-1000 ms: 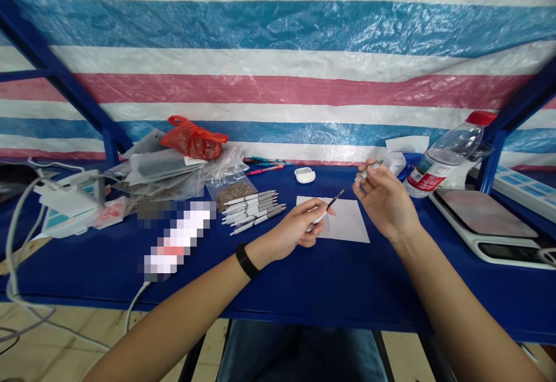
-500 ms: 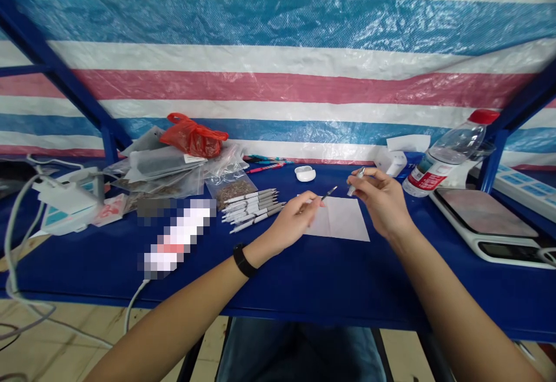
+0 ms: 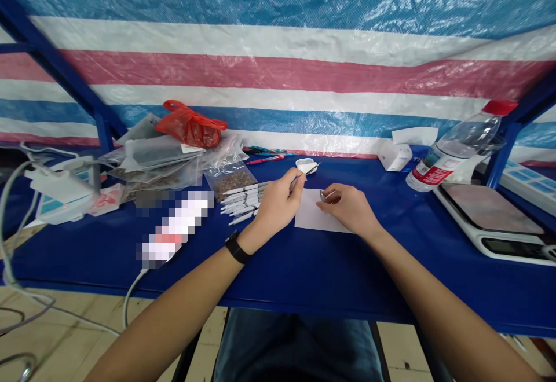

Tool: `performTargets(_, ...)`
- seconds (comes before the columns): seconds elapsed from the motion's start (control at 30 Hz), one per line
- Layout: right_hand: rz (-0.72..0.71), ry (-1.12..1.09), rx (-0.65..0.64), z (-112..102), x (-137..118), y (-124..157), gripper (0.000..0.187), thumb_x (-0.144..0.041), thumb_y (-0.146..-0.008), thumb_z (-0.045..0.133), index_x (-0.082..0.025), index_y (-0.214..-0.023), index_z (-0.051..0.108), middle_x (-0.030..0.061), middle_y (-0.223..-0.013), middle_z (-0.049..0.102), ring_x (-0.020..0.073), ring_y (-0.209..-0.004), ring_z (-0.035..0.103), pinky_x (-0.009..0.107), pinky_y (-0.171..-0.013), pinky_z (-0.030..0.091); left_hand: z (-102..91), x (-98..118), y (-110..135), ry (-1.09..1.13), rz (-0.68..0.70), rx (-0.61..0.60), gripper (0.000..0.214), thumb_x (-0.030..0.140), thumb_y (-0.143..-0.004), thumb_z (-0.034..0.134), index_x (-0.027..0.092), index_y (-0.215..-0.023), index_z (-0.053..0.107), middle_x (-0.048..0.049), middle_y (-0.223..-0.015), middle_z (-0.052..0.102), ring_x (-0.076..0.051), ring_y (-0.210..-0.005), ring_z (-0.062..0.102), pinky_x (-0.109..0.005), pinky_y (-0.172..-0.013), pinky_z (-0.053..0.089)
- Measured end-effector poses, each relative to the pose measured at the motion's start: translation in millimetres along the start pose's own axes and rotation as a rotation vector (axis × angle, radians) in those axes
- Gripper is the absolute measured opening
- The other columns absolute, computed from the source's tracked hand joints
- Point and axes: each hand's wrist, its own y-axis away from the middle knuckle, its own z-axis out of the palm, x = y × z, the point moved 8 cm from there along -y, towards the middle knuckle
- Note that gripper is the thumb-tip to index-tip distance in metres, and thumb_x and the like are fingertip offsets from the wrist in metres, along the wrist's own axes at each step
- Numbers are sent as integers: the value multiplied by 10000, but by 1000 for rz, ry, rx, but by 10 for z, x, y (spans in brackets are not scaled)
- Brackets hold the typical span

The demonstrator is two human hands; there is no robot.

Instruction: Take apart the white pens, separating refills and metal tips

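My left hand is closed in a pinch on a thin pen refill, whose tip points up and right across a small white case. In the fingers of my right hand is a small silvery pen part, mostly covered by the fingertips. Both hands are over a sheet of white paper on the blue table. Several white pens lie side by side left of my left hand, partly hidden behind it.
Plastic bags of brown bits and a red bag sit at the back left. Coloured pens lie behind. To the right are a tissue box, a bottle and a scale. A white cable hangs over the front edge.
My right hand has moved left and down, closer to my left hand. My left hand has shifted slightly left and up, with the refill now tilted toward the white case. The view has tilted slightly.
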Motion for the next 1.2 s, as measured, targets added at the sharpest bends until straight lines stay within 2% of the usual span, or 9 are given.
performTargets(0.17, -1, -103, -4, -53, 87, -72, 155, -276, -631, 804, -247, -675, 658, -2, -639, 712, 224, -676, 682, 345, -671, 475, 26, 5, 8, 14, 15, -18, 201, 307, -1002, 450, 208, -953, 618, 78, -541, 424, -124, -488, 423, -263, -546, 268)
performTargets(0.33, 9, -483, 19, -171, 128, -96, 292, -429, -573, 863, -226, -712, 706, 22, -713, 720, 179, -665, 601, 343, -671, 454, 61, -22, 5, 92, -1, -45, 179, 286, -994, 465, 211, -912, 605, 73, -567, 424, -123, -526, 429, -264, -567, 283)
performTargets(0.5, 44, -809, -45, -120, 23, -23, 455, -523, -472, 939, -228, -759, 746, 15, -817, 701, 149, -736, 568, 309, -696, 467, 260, -19, 50, 265, -31, -198, 200, 325, -1011, 454, 209, -905, 577, 62, -605, 463, -124, -568, 458, -258, -575, 329)
performTargets(0.73, -75, -811, -27, -69, -75, -7, 348, -505, -642, 840, -236, -690, 623, 3, -816, 630, 141, -703, 545, 321, -730, 509, 427, 91, 132, 367, -18, -295, 204, 351, -1022, 448, 211, -915, 553, 67, -608, 503, -101, -526, 473, -232, -548, 380)
performTargets(0.83, -66, -846, 96, -300, 6, -55, 312, -433, -657, 815, -237, -653, 573, 5, -771, 613, 149, -705, 566, 310, -700, 518, 442, 97, 146, 380, -20, -341, 189, 373, -1014, 465, 216, -962, 555, 73, -617, 541, -89, -466, 492, -229, -523, 410)
performTargets(0.97, -31, -993, 351, -817, 185, -41, 301, -303, -576, 870, -232, -626, 581, -27, -704, 573, 112, -664, 549, 245, -637, 503, 356, 68, 134, 312, 5, -302, 164, 371, -1010, 478, 222, -995, 544, 71, -625, 584, -93, -447, 547, -232, -525, 430)
performTargets(1.0, -19, -979, 343, -877, 199, -36, 294, -307, -577, 874, -232, -629, 595, -21, -715, 594, 116, -671, 561, 239, -613, 495, 334, 61, 132, 280, 10, -286, 155, 365, -1010, 475, 224, -991, 537, 69, -623, 596, -99, -453, 559, -233, -528, 427)
performTargets(1.07, 11, -877, 206, -840, 175, -31, 280, -329, -571, 880, -227, -628, 625, -7, -726, 623, 124, -655, 565, 249, -579, 490, 320, 53, 137, 214, 11, -280, 134, 349, -1010, 472, 230, -974, 521, 68, -612, 618, -110, -461, 568, -233, -529, 409)
performTargets(1.2, 55, -606, -234, -317, 58, 77, 237, -338, -577, 863, -190, -658, 697, 12, -696, 650, 133, -624, 580, 271, -579, 499, 370, 63, 177, 84, -17, -337, 101, 309, -992, 506, 237, -922, 494, 71, -583, 646, -118, -433, 531, -237, -516, 348)
